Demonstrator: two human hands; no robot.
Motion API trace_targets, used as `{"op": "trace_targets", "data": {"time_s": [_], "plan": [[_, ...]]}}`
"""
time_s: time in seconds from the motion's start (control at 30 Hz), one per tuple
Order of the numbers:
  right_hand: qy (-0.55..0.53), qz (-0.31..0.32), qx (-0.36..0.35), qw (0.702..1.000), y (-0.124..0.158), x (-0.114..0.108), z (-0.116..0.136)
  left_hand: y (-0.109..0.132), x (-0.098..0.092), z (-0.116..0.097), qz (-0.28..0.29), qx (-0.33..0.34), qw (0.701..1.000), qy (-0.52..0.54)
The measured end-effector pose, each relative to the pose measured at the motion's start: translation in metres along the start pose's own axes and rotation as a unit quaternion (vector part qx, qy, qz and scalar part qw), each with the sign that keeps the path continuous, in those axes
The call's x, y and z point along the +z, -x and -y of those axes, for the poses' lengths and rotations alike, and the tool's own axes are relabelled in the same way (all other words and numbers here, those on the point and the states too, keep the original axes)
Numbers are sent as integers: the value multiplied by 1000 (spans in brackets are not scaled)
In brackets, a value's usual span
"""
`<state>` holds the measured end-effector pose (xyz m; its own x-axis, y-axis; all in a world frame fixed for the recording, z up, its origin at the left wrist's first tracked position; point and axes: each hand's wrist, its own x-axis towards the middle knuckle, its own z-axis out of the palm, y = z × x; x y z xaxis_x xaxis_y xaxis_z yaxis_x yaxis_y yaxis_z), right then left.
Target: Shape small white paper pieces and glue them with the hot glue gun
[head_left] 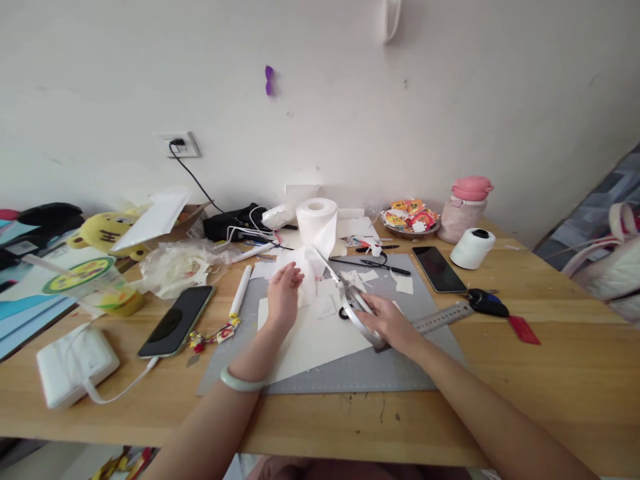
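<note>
Wearing a pale green bangle [244, 380], the left forearm [220, 417] crosses the near edge of the worktop [350, 427]. Grey cutting mat [410, 381] under both grips, off-white paper sheet [310, 350] on top of it. Off the mat's left: white power bank [77, 367], its cable running to a dark phone [175, 322].

Right grip [383, 320] is closed round the handles of silver scissors [353, 298]; they're above the mat, blades angled up-left, tips by the loose tissue [306, 261]. Steel ruler [443, 318] runs from under that grip to a black key fob [487, 302].

Left grip [286, 287]: fingers loosely curled beside the tissue, can't tell whether it pinches any.

Further out: paper scraps [405, 283] on the mat, second phone [439, 269] and white thread cone [473, 248] to the right. Tissue roll [317, 223] stands upright beyond the scissors. Back right: bowl of colourful packets [411, 219], pink-lidded bottle [463, 210]. Wall socket [185, 145] behind, black plug in.
</note>
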<state>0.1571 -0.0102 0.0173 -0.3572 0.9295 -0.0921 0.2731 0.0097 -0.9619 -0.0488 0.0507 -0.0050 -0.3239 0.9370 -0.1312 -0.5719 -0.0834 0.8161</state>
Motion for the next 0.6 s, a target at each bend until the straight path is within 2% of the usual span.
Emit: {"op": "trace_targets", "data": {"time_s": [0.1, 0.2, 0.3, 0.43, 0.6], "plan": [[145, -127, -10, 981, -1, -8, 2, 8, 4, 5, 59, 19, 996, -68], [254, -188, -18, 949, -4, -16, 0, 17, 6, 7, 128, 28, 983, -127], [321, -196, -33, 926, -7, -19, -8, 27, 8, 7, 201, 31, 963, -175], [366, -189, -46, 910, -10, -17, -17, 40, 13, 7, 277, 19, 936, -216], [370, -157, -139, 905, -7, -13, -12, 45, 13, 8, 345, -13, 907, -239]]}}
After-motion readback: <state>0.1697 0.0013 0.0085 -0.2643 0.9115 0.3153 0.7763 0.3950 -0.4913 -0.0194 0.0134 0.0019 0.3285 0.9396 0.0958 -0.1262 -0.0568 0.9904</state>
